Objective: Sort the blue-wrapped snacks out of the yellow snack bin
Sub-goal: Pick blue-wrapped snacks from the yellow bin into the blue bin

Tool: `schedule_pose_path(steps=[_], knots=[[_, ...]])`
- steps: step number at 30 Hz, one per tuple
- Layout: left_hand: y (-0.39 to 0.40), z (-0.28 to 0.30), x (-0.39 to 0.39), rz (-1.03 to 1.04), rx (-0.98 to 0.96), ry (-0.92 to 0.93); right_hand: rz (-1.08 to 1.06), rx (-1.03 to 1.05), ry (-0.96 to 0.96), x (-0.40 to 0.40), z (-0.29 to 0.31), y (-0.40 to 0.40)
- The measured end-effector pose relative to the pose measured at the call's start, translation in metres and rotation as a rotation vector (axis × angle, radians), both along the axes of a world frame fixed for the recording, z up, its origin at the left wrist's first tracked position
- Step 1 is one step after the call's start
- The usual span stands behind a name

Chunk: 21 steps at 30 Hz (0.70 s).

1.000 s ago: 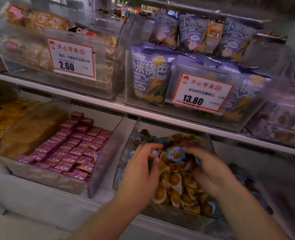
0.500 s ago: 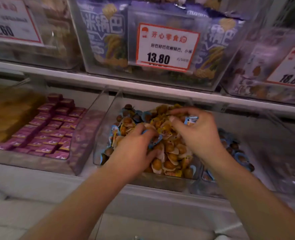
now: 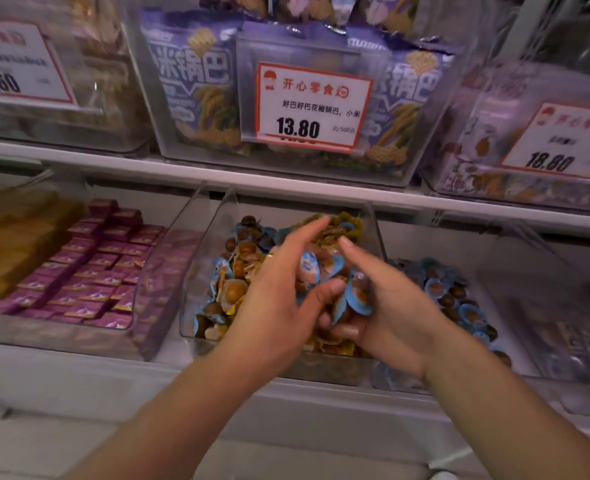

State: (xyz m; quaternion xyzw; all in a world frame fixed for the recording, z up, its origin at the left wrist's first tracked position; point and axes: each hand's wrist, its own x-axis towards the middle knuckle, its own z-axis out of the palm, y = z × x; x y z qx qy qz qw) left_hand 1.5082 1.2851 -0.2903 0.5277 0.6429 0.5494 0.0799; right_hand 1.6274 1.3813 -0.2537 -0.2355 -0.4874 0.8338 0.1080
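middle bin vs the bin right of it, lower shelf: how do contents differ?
Middle bin holds yellow-wrapped and blue-wrapped snacks mixed; right bin shows blue-wrapped only. Middle bin is heaped high; right bin's pile lies lower. Both hands, left hand and right hand, work over the middle bin, none over the right. Both bins are clear plastic.

Colours on the snack shelves

The blue-wrapped snacks (image 3: 357,297) have light blue rims around brown centres; the yellow snacks (image 3: 342,226) are golden. The small boxes (image 3: 89,271) are purple-pink. The bags (image 3: 196,84) are lavender with white characters. The price tag (image 3: 312,105) is white, red-bordered, with black 13.80.
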Motion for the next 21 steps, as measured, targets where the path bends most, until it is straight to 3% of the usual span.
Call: schedule_pose_path(steps=[2, 4, 7, 10, 12, 16, 21], knots=[[0.001, 0.003, 0.012, -0.054, -0.064, 0.009, 0.097, -0.012, 0.073, 0.003, 0.000, -0.004], [0.004, 0.003, 0.015, -0.066, -0.128, 0.133, 0.061, 0.025, 0.057, 0.008, 0.001, -0.007], [0.006, 0.000, 0.015, -0.125, -0.174, 0.294, -0.107, 0.085, -0.004, 0.022, 0.001, -0.002], [0.007, -0.005, 0.014, -0.143, -0.184, 0.194, -0.284, 0.063, 0.045, 0.041, 0.004, 0.020], [0.009, -0.009, 0.012, -0.100, -0.186, 0.223, -0.444, 0.091, 0.075, 0.059, 0.006, 0.046], [0.010, -0.019, 0.010, -0.049, -0.239, 0.309, -0.697, 0.363, -0.289, 0.102, -0.012, 0.101], [0.014, -0.026, 0.009, -0.034, -0.251, 0.382, -0.597, 0.633, -0.643, 0.147, -0.038, 0.133]])
